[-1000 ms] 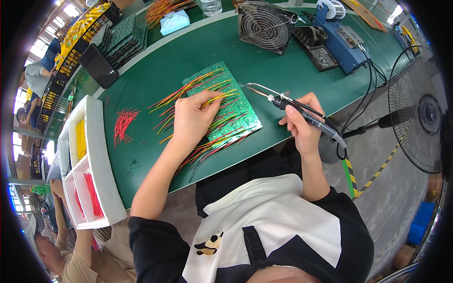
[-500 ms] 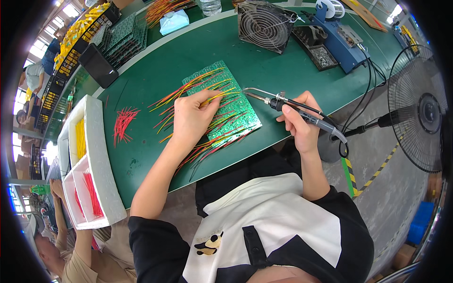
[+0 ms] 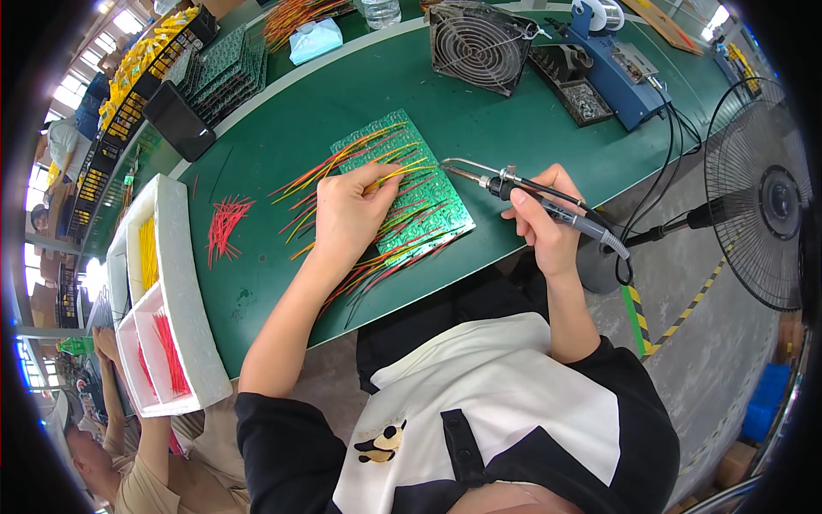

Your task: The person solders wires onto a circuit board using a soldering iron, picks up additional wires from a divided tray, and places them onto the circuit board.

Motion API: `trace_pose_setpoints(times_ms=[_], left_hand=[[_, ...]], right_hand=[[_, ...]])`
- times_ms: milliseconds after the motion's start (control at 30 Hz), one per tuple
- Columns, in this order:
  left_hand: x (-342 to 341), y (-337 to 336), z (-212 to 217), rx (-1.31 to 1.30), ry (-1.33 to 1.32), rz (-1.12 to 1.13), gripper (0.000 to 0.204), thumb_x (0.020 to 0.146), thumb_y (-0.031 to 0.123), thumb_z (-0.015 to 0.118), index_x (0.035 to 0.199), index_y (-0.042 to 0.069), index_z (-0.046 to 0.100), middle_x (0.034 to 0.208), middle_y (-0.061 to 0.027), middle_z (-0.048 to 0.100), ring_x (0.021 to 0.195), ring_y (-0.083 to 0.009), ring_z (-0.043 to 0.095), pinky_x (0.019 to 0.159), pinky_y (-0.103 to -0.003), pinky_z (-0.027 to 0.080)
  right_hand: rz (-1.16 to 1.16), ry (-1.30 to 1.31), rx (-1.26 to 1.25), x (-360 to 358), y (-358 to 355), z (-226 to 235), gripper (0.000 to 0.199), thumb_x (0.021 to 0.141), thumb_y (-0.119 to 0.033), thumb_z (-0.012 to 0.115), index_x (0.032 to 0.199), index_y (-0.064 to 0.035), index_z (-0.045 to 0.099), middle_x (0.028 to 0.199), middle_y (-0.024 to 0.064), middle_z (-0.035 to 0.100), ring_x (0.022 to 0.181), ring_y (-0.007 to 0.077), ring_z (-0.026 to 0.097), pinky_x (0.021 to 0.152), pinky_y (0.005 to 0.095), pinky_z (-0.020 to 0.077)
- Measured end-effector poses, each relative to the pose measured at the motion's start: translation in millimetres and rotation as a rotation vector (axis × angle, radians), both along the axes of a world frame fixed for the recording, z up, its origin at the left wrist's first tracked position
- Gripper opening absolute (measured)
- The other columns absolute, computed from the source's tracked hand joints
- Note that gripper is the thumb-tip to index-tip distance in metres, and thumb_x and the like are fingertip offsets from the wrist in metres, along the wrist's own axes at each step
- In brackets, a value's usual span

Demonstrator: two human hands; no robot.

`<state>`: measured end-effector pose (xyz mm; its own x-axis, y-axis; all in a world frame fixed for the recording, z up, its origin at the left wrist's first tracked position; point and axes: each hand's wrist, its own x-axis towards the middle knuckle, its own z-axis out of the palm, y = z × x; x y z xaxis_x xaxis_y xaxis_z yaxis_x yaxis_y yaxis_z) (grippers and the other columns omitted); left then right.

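Left hand (image 3: 355, 206) has thumb and forefinger pinched together on a yellow wire (image 3: 415, 170), with the wire's end poking out toward the right edge of the green circuit board (image 3: 443, 190). The board lies flat on the green desk (image 3: 514, 128), right in front of the person, with rows of red and yellow wires running across it and hanging off its left side. Right hand (image 3: 552, 227) is wrapped around a soldering iron (image 3: 582, 224), fingers curled on the handle, tip aimed at that same wire end. There's a thin bent metal tube riding along the iron and ending by the tip.

So I'd call this the joining step, one wire at a time: wire placed, heat brought in. Can't tell from this far up whether the tip is actually touching, or if the spot is melted yet.

IMO the next move calls for a dead-still left pinch and a light, short dab with the iron. Main risk, I reckon, is nudging the neighbouring wires, since they sit really close together.
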<state>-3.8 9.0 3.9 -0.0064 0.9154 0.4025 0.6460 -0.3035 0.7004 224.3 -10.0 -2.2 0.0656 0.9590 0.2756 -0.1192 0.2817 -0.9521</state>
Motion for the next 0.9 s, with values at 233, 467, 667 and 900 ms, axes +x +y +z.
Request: trace_pose_setpoints(times_ms=[233, 467, 667, 900], left_hand=[[-0.1, -1.2, 4.1, -0.023, 0.034, 0.003, 0.012, 0.076, 0.010, 0.069, 0.085, 0.002, 0.070, 0.045, -0.0066, 0.046, 0.038, -0.0111, 0.040, 0.042, -0.026, 0.034], [-0.6, -0.2, 2.2, 0.012, 0.002, -0.008, 0.012, 0.076, 0.010, 0.069, 0.084, 0.002, 0.070, 0.044, -0.0061, 0.044, 0.038, -0.0114, 0.038, 0.042, -0.026, 0.034], [-4.6, -2.7, 14.5, -0.108, 0.036, -0.014, 0.012, 0.081, 0.012, 0.065, 0.087, 0.002, 0.069, 0.048, 0.0008, 0.040, 0.045, -0.0039, 0.032, 0.044, -0.023, 0.028], [-34.1, 6.1, 32.6, 0.160, 0.400, 0.213, 0.022, 0.091, 0.019, 0.051, 0.080, 0.003, 0.060, 0.053, -0.0124, 0.050, 0.045, -0.0272, 0.051, 0.046, -0.037, 0.037]], right_hand=[[-0.032, 0.211, 0.025, 6.8, 5.1, -6.7, 0.018, 0.083, -0.011, 0.062, 0.077, -0.0041, 0.046, 0.049, 0.0023, 0.047, 0.037, 0.0036, 0.037, 0.053, 0.0235, 0.0513], [-0.102, 0.290, 0.033, 5.4, 6.0, -4.5, 0.016, 0.085, -0.011, 0.061, 0.081, -0.0039, 0.047, 0.053, 0.0025, 0.049, 0.039, 0.0043, 0.039, 0.056, 0.0247, 0.0523], [-0.108, 0.177, -0.038, 21.1, 16.2, 7.8, 0.018, 0.085, -0.012, 0.063, 0.084, -0.0039, 0.048, 0.055, 0.0024, 0.049, 0.041, 0.0044, 0.040, 0.056, 0.0254, 0.0512], [-0.124, 0.214, -0.013, 24.8, 37.6, 3.9, 0.013, 0.087, -0.012, 0.062, 0.083, -0.0060, 0.050, 0.056, 0.0009, 0.048, 0.040, 0.0034, 0.037, 0.054, 0.0227, 0.0499]])
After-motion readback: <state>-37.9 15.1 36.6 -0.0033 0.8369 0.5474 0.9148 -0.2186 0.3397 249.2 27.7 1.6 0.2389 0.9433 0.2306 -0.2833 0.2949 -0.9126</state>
